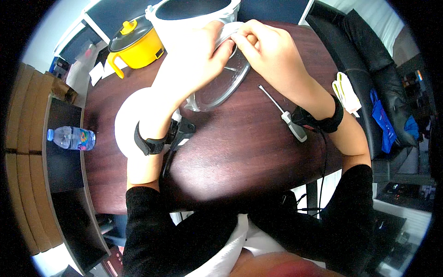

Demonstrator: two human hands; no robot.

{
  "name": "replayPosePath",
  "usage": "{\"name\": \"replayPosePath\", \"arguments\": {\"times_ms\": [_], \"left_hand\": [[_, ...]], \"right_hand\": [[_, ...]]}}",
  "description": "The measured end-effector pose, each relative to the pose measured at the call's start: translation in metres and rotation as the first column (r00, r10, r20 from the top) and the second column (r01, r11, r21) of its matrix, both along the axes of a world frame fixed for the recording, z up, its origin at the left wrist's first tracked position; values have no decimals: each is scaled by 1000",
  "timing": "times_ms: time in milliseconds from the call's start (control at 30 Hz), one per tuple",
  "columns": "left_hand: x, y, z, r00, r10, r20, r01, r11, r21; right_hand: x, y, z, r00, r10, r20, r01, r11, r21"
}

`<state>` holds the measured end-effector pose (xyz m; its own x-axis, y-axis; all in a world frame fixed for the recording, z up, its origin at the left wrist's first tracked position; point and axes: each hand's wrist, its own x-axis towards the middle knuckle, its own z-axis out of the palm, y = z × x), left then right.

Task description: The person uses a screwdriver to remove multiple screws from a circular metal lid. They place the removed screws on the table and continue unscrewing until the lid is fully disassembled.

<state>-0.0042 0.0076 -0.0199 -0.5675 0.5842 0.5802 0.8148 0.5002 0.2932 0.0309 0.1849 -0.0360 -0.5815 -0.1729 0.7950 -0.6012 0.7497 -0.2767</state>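
Note:
Both hands are together at the far side of the dark wooden table. My left hand [200,60] has its fingers closed on the upper edge of a clear round lid [220,90] with a pale rim. Beside it, my right hand [272,51] is curled, thumb and fingers pinching the same edge. The lid is tilted, its lower edge near the tabletop. Right behind the hands stands a large white tub [168,21] with a dark round opening. A screwdriver [295,128] with a grey and white handle lies by my right wrist.
A yellow pot [140,50] with a dark lid stands at the back left. Under my left forearm is a white round object [125,121]. A water bottle [74,138] lies left of the table [258,161]. A folded cloth [347,96] sits at the right edge, by a black sofa [369,60].

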Motion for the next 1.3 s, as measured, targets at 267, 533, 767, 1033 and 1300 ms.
{"name": "replayPosePath", "arguments": {"times_ms": [267, 533, 767, 1033, 1300], "left_hand": [[-3, -1, -1, 999, -10, -31, 11, 1000, 24], [-5, 0, -2, 1000, -8, -18, 9, 1000, 22], [-1, 0, -2, 1000, 1, 7, -1, 1000, 24], [-4, 0, -3, 999, 3, -37, -2, 1000, 27], [-4, 1, -2, 1000, -15, -21, 16, 999, 31]], "right_hand": [[-2, 3, 4, 985, 10, -170, 33, 968, 248], [-3, 7, 6, 989, 2, -146, 44, 949, 312], [-2, 4, 5, 1000, 17, -6, -16, 994, 113], [-2, 2, 5, 982, 14, -190, 40, 959, 279], [-1, 12, 11, 977, 18, -214, 87, 877, 473]]}}
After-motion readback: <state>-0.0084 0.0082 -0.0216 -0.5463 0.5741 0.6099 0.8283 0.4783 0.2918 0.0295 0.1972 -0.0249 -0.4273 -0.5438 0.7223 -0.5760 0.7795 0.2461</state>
